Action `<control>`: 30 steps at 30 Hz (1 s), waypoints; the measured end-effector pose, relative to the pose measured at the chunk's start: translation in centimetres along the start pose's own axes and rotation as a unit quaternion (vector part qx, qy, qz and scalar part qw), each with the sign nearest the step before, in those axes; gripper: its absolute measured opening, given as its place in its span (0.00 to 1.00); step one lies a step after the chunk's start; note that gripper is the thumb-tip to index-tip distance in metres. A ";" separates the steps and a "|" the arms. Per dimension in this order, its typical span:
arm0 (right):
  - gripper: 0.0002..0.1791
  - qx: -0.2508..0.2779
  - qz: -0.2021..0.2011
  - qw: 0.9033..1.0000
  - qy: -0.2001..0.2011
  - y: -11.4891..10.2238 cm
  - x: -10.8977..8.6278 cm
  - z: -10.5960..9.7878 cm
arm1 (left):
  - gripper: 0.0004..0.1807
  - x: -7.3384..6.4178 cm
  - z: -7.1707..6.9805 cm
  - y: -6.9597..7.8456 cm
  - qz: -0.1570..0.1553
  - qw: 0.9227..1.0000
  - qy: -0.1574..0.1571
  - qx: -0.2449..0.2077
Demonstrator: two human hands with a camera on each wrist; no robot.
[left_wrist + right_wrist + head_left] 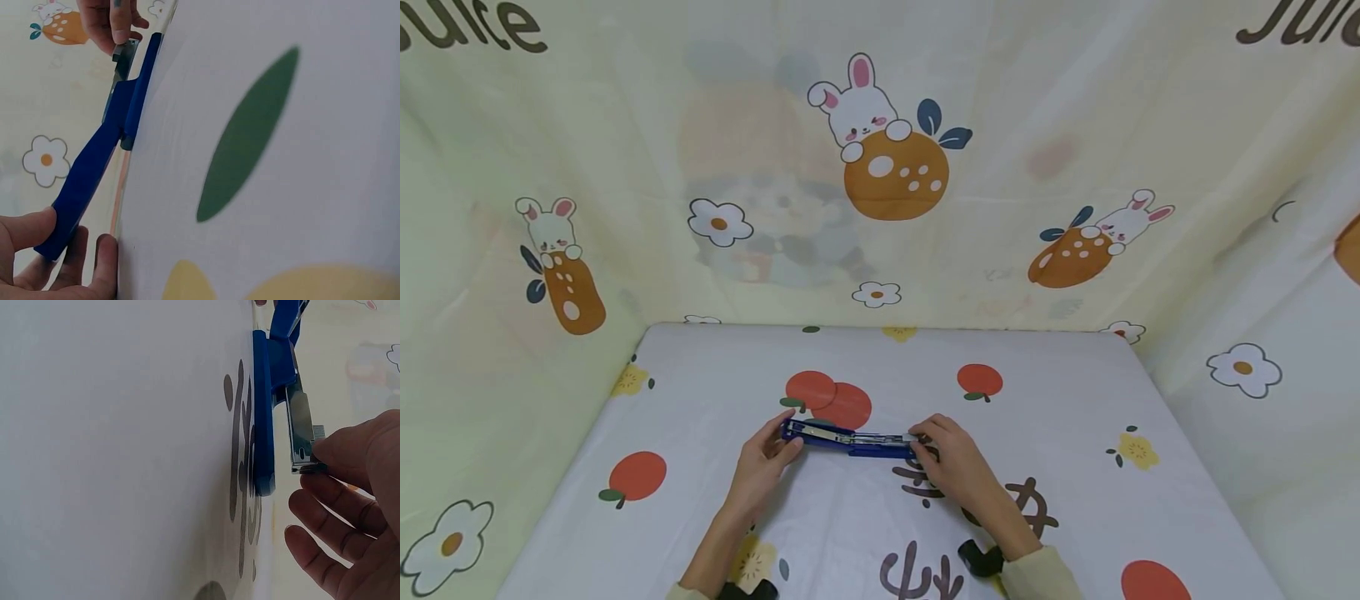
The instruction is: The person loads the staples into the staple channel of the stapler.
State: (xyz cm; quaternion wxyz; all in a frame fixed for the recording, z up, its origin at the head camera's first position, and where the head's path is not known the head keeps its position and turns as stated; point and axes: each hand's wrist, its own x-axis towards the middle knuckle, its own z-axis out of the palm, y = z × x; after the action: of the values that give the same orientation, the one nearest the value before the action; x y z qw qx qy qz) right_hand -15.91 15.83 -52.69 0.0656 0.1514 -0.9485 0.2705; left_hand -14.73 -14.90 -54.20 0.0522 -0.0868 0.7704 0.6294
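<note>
One blue stapler with a silvery metal magazine (880, 453) lies between two bare hands over the middle of a white printed tablecloth (842, 525), opened out nearly flat. The left hand (758, 467) pinches the outer end of its long blue top cover (84, 181) between thumb and fingers. The right hand (958, 462) has its thumb and index finger on the free tip of the metal magazine (301, 425), pinching it, the other fingers loosely bent. That channel-shaped magazine stands apart from the straight blue base (264, 425) at its tip (what it contains is too small to tell). Five red printed fruits (637, 476) show on the cloth, two overlapping; three whole rabbit prints (864, 117) show on the pale hanging fabric (625, 108) around it.
</note>
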 end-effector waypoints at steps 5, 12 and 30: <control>0.10 0.004 0.006 1.000 -0.005 0.1 0.0 0.0 | 0.31 0.0 0.0 0.1 -0.005 1.000 0.001 0.001; 0.10 0.009 0.008 1.000 -0.010 0.2 0.1 0.0 | 0.31 0.0 0.0 0.2 -0.008 1.000 -0.001 -0.004; 0.09 0.019 0.021 0.999 -0.027 0.3 0.2 0.0 | 0.30 0.0 -0.3 -0.1 -0.003 1.000 -0.010 -0.024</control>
State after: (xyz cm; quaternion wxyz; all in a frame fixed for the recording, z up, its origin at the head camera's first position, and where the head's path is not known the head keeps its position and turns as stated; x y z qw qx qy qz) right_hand -16.22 16.07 -52.77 0.0315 0.1400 -0.9475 0.2856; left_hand -14.73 -15.16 -54.20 0.0602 -0.0842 0.7545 0.6480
